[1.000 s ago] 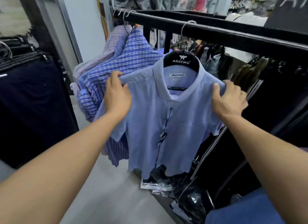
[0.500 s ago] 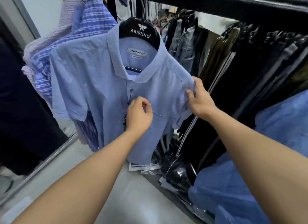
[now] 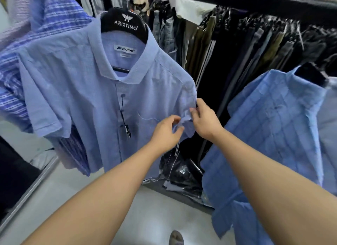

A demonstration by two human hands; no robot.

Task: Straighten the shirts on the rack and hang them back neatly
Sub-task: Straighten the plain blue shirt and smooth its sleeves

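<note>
Head view: a light blue shirt (image 3: 87,91) of thin, finely textured woven cloth hangs front-on from a broad black hanger (image 3: 124,22) printed with white lettering. Its long axis runs top to bottom, tilted slightly, with the spread collar up at the hanger and the hem down toward the floor (image 3: 160,219). The button placket runs down the middle, and a small dark tag (image 3: 128,130) dangles beside it.

Both hands meet at the short sleeve (image 3: 187,125) on the picture's right side. The left hand (image 3: 165,133) pinches a fold of the sleeve cloth between thumb and fingertips. The right hand (image 3: 205,121), just beside it, grips the sleeve's edge with curled fingers. The cloth bunches between them. The other sleeve hangs flat and smooth.

Behind and to the left, a striped shirt (image 3: 54,16) in blue and white overlaps the light blue one. To the right hangs a checked shirt (image 3: 273,128) in a brighter blue, turned at an angle. A thick black rail (image 3: 264,4) crosses the top, with dark and olive trousers (image 3: 259,46) packed along it. Crinkled, glossy plastic bags (image 3: 182,173) lie on the pale grey floor below.
</note>
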